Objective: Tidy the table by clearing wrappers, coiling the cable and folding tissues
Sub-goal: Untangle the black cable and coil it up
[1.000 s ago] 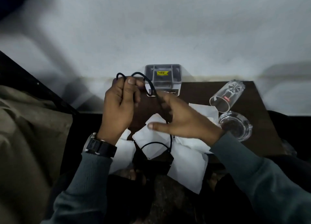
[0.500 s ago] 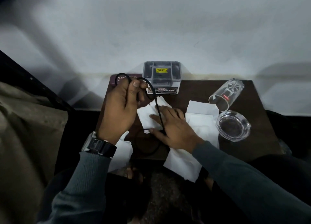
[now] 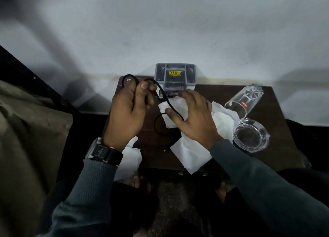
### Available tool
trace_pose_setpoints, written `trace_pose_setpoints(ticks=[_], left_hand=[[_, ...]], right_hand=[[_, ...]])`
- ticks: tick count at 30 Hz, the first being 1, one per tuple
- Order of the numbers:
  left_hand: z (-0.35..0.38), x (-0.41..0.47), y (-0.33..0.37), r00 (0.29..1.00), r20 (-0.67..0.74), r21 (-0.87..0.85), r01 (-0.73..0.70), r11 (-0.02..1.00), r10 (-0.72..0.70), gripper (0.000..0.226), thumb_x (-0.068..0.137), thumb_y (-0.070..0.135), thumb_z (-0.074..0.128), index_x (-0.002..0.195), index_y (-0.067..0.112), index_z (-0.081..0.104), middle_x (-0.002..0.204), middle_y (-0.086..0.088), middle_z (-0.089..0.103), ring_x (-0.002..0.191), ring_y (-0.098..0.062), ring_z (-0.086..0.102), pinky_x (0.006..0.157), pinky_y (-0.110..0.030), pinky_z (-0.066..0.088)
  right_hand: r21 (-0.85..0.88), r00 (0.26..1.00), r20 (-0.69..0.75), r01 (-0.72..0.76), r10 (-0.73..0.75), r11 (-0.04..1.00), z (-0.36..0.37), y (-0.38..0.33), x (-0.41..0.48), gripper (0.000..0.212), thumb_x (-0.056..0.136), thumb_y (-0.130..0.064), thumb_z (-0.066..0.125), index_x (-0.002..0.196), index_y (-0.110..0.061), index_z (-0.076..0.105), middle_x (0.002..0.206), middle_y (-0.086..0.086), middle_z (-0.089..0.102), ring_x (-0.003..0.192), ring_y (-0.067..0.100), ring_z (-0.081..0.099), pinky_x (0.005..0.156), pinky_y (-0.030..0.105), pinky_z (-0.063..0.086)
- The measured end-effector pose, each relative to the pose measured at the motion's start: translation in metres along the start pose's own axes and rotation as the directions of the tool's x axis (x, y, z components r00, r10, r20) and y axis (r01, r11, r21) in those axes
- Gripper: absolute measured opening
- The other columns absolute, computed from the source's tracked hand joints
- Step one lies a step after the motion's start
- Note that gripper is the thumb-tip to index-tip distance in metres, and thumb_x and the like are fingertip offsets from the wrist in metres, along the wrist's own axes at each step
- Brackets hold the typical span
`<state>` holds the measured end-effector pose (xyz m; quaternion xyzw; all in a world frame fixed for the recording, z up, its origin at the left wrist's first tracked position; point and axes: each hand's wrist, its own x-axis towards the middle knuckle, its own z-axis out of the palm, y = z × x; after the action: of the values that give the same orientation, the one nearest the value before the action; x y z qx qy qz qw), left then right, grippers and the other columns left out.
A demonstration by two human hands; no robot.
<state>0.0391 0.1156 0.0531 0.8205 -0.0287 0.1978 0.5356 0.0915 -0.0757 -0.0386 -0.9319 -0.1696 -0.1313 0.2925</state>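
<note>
Two hands work over the dark table point(image 3: 267, 147): the left hand point(image 3: 130, 112) grips loops of black cable point(image 3: 165, 98) at far left, while the right hand point(image 3: 194, 119) lies loosely spread on white tissues point(image 3: 188, 153) (cable passing beside its thumb). At the far edge stands a grey compartment box point(image 3: 175, 76), its contents too dark to tell. To the right, a tumbler point(image 3: 243, 101) lies tipped beside a glass ashtray point(image 3: 251, 135).

Black cable point(image 3: 170, 105): thin, two small loops raised over far-left corner of counter point(image 3: 213, 92), pinched in left hand point(image 3: 130, 112). Slack draped across small tissue point(image 3: 179, 103) mid-counter, then one open curl flat on surface, free end toward near edge. Crumpled tissue point(image 3: 222, 119) right of centre. Near-edge sheet point(image 3: 190, 156) and corner sheet point(image 3: 130, 158), white, overhanging near edge.
</note>
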Motion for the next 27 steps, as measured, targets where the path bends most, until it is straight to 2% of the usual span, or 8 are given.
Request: trace_pose_setpoints(ticks=[3, 5, 8, 10, 15, 18, 24, 27], left_hand=[[0.001, 0.002, -0.002, 1.000, 0.001, -0.020, 0.002, 1.000, -0.002, 0.033, 0.112, 0.019, 0.038, 0.103, -0.003, 0.062, 0.083, 0.001, 0.066, 0.065, -0.006, 0.061, 0.067, -0.020, 0.047], [0.001, 0.003, -0.004, 1.000, -0.002, -0.018, 0.016, 1.000, -0.016, 0.033, 0.111, 0.019, 0.039, 0.102, -0.004, 0.061, 0.085, 0.004, 0.068, 0.063, -0.005, 0.061, 0.066, -0.019, 0.047], [0.000, 0.001, -0.004, 1.000, -0.003, 0.002, 0.021, 1.000, -0.021, 0.029, 0.111, 0.027, 0.040, 0.100, 0.015, 0.064, 0.080, 0.005, 0.071, 0.060, -0.012, 0.059, 0.067, -0.026, 0.049], [-0.001, -0.001, -0.001, 1.000, 0.007, 0.005, 0.014, 1.000, -0.014, 0.027, 0.111, 0.030, 0.040, 0.100, 0.025, 0.064, 0.080, 0.003, 0.072, 0.061, -0.019, 0.060, 0.068, -0.032, 0.051], [-0.003, 0.000, 0.002, 1.000, -0.004, -0.021, 0.014, 1.000, -0.014, 0.027, 0.111, 0.024, 0.039, 0.102, 0.019, 0.064, 0.082, 0.003, 0.072, 0.062, -0.017, 0.061, 0.068, -0.031, 0.052], [-0.004, 0.000, 0.001, 0.999, -0.027, -0.051, 0.033, 0.998, -0.034, 0.029, 0.111, 0.019, 0.039, 0.103, 0.006, 0.063, 0.084, 0.000, 0.072, 0.063, -0.009, 0.061, 0.067, -0.024, 0.050], [-0.004, -0.001, 0.006, 0.997, -0.039, -0.106, 0.064, 0.992, -0.068, 0.030, 0.111, 0.022, 0.039, 0.103, 0.009, 0.065, 0.082, -0.005, 0.072, 0.066, -0.014, 0.064, 0.068, -0.027, 0.050], [-0.003, -0.001, 0.006, 0.997, -0.042, -0.120, 0.060, 0.991, -0.065, 0.032, 0.112, 0.020, 0.038, 0.104, 0.003, 0.064, 0.083, -0.008, 0.072, 0.068, -0.015, 0.063, 0.069, -0.027, 0.050]], right_hand=[[0.263, 0.965, -0.262, 0.044, 0.028, 0.964, -0.020, -0.050, -0.042, 0.069, 0.086, -0.052, 0.070, 0.136, -0.009, 0.048, 0.142, 0.009, 0.042, 0.136, 0.028, 0.043, 0.112, 0.047, 0.035], [0.291, 0.938, -0.299, 0.263, -0.174, 0.920, -0.022, -0.078, -0.074, 0.050, 0.086, -0.036, 0.072, 0.123, -0.008, 0.053, 0.133, 0.011, 0.046, 0.124, 0.032, 0.050, 0.102, 0.053, 0.043], [0.171, 0.774, 0.020, 0.621, -0.633, 0.765, 0.013, -0.095, -0.093, 0.026, 0.093, -0.022, 0.065, 0.117, -0.012, 0.065, 0.129, 0.015, 0.060, 0.117, 0.035, 0.057, 0.098, 0.051, 0.046], [0.138, 0.687, 0.149, 0.698, -0.711, 0.703, 0.050, -0.102, -0.090, 0.027, 0.096, -0.024, 0.055, 0.121, -0.016, 0.056, 0.133, 0.020, 0.058, 0.125, 0.037, 0.055, 0.105, 0.052, 0.046], [0.138, 0.750, 0.269, 0.591, -0.605, 0.795, 0.093, -0.109, -0.068, 0.025, 0.094, -0.029, 0.067, 0.112, -0.012, 0.069, 0.115, 0.024, 0.068, 0.113, 0.040, 0.062, 0.103, 0.061, 0.046], [0.069, 0.785, 0.329, 0.535, -0.525, 0.842, 0.090, -0.099, -0.050, 0.038, 0.095, -0.037, 0.048, 0.107, -0.011, 0.074, 0.111, 0.024, 0.071, 0.110, 0.042, 0.065, 0.104, 0.061, 0.047], [-0.149, 0.853, 0.472, 0.325, -0.222, 0.934, 0.080, -0.082, -0.002, 0.061, 0.105, -0.042, 0.035, 0.158, -0.013, 0.032, 0.166, 0.023, 0.023, 0.155, 0.041, 0.019, 0.126, 0.054, 0.016], [0.024, 0.850, 0.347, 0.415, -0.397, 0.910, 0.037, -0.103, -0.020, 0.043, 0.100, -0.033, 0.049, 0.130, -0.005, 0.061, 0.132, 0.024, 0.061, 0.124, 0.041, 0.057, 0.103, 0.050, 0.048]])
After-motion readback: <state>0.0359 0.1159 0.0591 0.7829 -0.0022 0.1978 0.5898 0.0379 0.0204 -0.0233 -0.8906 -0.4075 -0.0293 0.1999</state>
